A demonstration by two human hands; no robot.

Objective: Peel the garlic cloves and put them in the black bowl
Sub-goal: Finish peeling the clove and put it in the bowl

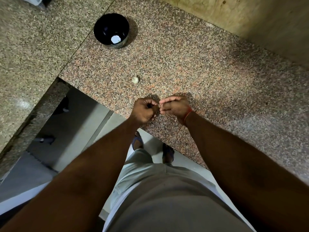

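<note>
My left hand point(144, 111) and my right hand point(175, 107) meet above the near edge of the granite counter point(209, 72). Their fingertips pinch a small garlic clove point(158, 106) between them; only a pale sliver of it shows. A second garlic piece point(135, 79), whitish and papery, lies on the counter a little beyond my hands. The black bowl point(100, 33) stands at the far left of the counter, well away from my hands. A pale round spot shows at its bottom.
The counter's near edge runs diagonally just under my hands, with the floor and my feet point(168, 154) below. A second granite surface point(30, 56) adjoins on the left. A beige wall point(250, 22) bounds the counter at the back right.
</note>
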